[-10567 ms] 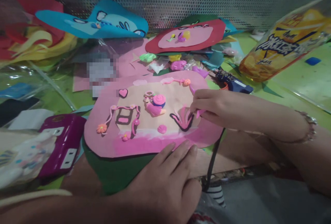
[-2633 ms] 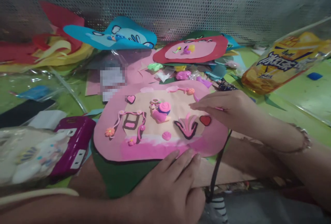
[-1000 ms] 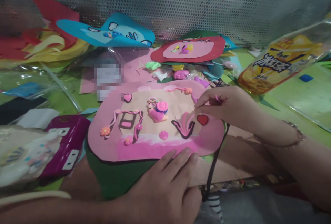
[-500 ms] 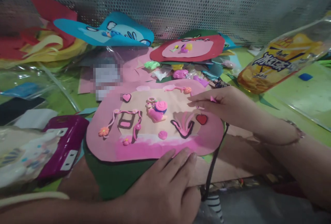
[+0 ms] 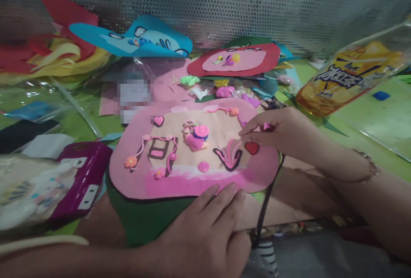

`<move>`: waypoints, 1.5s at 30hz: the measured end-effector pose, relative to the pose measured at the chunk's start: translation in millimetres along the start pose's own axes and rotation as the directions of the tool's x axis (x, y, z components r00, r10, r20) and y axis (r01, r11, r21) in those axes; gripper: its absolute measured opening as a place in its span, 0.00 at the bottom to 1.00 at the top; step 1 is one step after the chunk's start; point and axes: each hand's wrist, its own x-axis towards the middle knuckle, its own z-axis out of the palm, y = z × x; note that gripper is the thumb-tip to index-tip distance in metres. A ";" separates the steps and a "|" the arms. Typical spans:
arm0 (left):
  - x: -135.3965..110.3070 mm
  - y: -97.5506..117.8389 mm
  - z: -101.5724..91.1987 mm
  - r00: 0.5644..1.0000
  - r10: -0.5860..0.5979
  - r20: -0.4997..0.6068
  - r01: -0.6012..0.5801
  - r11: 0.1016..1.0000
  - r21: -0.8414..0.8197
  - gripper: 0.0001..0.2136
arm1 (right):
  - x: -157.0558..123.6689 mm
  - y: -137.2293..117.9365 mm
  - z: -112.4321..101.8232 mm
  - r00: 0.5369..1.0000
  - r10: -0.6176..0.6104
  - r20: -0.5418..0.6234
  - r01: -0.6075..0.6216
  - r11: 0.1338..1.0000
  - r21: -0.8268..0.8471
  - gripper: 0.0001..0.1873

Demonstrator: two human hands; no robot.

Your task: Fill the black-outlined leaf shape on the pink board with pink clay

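Note:
A pink paper picture [image 5: 128, 184] with a beige middle lies in front of me, decorated with modelling clay. At its centre is a pink clay snail [image 5: 196, 137]; an orange clay flower [image 5: 234, 111] sits at the upper right. My left hand [image 5: 208, 231] lies flat, fingers spread over the picture's lower edge. My right hand [image 5: 276, 130] is over the right side, thumb and fingertips pinched at a thin pink clay strip [image 5: 243, 122] that runs from near the flower; its far end is hidden. A red heart [image 5: 251, 147] lies just below these fingers.
Lumps of coloured clay [image 5: 224, 92] lie behind the picture. Beyond them are a red paper picture [image 5: 272, 62] and a blue one [image 5: 96, 34]. A drink bottle [image 5: 340, 77] lies tilted at right, a purple case [image 5: 96, 158] at left. Green paper [image 5: 141, 222] sticks out beneath.
My right fingertips have moved slightly right and down, uncovering a bit of the pink strip beside the flower. My left hand stays on the lower edge. The whole view has shifted slightly.

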 end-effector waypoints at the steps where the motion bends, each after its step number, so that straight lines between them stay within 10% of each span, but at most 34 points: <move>1: -0.8 0.3 0.1 1.000 -0.005 -0.002 0.005 1.000 0.003 0.08 | -0.1 0.9 0.2 1.000 -0.005 0.008 0.005 1.000 0.022 0.04; 15: -2.1 0.9 2.6 1.000 -0.004 0.007 0.004 1.000 -0.005 0.08 | -3.3 -8.0 1.2 0.994 -0.053 0.090 0.052 0.998 0.018 0.02; 23: -1.7 1.4 2.9 1.000 -0.027 0.010 0.027 1.000 -0.002 0.07 | -3.3 -3.2 5.6 0.955 -0.295 0.036 0.292 0.954 0.063 0.05; 45: -1.0 2.0 -0.7 1.000 -0.029 0.008 0.029 1.000 -0.011 0.07 | -7.4 -5.8 8.0 0.951 -0.234 0.201 0.230 0.972 0.046 0.07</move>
